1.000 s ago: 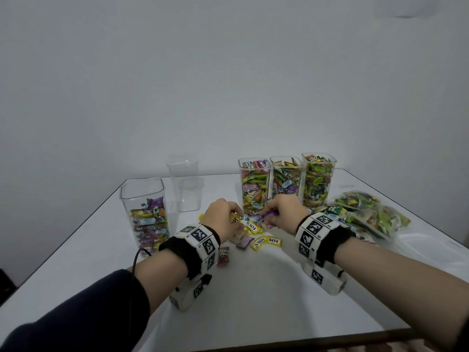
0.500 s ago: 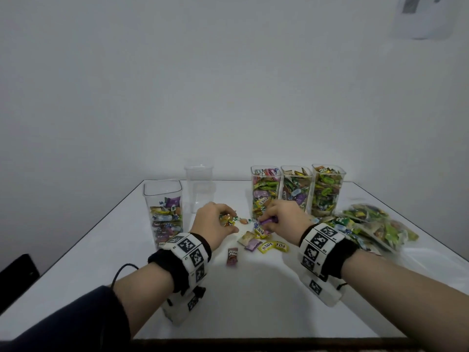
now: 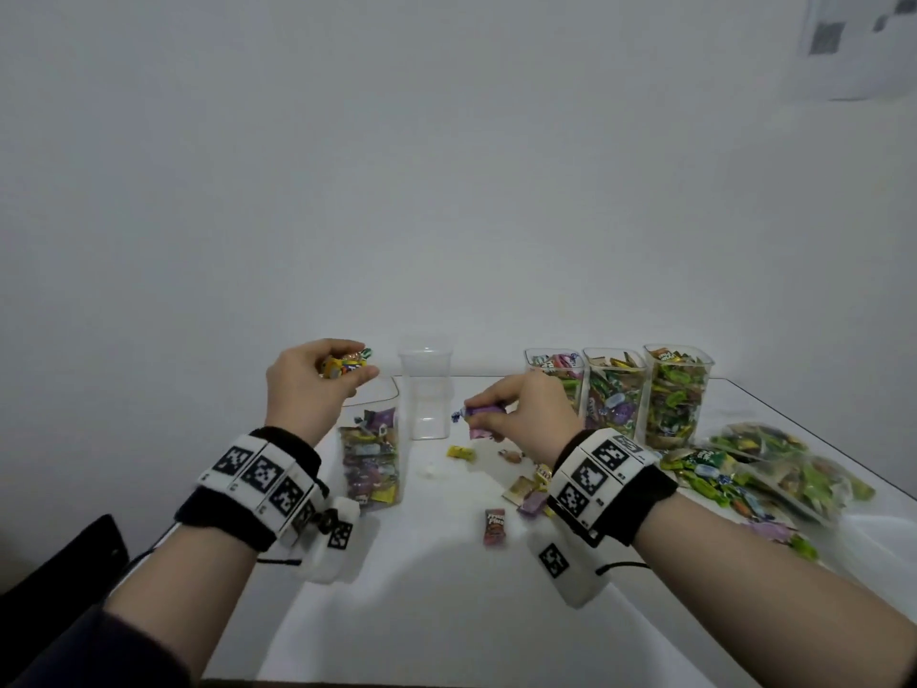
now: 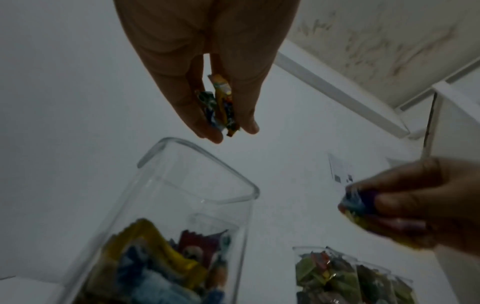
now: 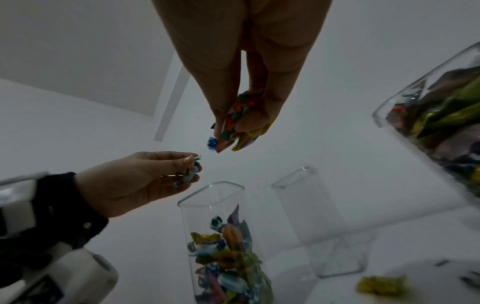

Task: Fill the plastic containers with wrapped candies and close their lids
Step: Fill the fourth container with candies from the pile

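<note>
Clear plastic, half full of sweets: the open jar (image 3: 371, 464) stands at our left on the white table (image 3: 446, 613). Our left hand (image 3: 317, 384) hovers above its mouth, fingers curled round a small clutch of wrapped candies (image 3: 345, 365). Just right of the jar, toward the wall, is an empty tub (image 3: 425, 394), lidless. Our right hand (image 3: 516, 409) is raised over the table's middle, pinching purple and yellow wrappers (image 3: 484, 413) between thumb and fingertips. Under it loose sweets (image 3: 526, 491) lie scattered, 1 red piece (image 3: 494, 526) apart and nearer to us. Behind that hand, 3 full tubs (image 3: 615, 389) stand side by side with no lids on. At far right, clear bags (image 3: 774, 469) of green and yellow candy sprawl near the table's edge. Both wrists wear black bands with square-patterned markers.
</note>
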Available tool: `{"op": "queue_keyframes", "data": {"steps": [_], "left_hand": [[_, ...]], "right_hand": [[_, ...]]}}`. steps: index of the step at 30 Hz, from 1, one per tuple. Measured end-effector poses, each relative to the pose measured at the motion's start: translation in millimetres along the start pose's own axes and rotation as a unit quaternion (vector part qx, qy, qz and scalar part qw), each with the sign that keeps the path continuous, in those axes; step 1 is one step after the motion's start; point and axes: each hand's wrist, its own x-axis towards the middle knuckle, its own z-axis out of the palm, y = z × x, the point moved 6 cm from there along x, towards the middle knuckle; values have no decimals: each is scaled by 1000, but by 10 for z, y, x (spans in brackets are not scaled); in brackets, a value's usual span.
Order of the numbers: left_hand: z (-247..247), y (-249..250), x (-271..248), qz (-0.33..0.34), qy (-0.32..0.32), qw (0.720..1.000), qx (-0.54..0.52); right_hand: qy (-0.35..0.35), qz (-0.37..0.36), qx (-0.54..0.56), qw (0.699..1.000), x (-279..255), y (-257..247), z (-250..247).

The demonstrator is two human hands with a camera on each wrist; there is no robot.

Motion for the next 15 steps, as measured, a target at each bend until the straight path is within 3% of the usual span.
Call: {"op": "queue_keyframes", "data": {"steps": [11,15], "left_hand": [[316,-103,220,38,-73,993,87],[290,-239,221,-13,-91,989,117]], "right_hand": [[20,-8,62,998,251,-285,179],[28,1,75,997,300,-211,170]]}}
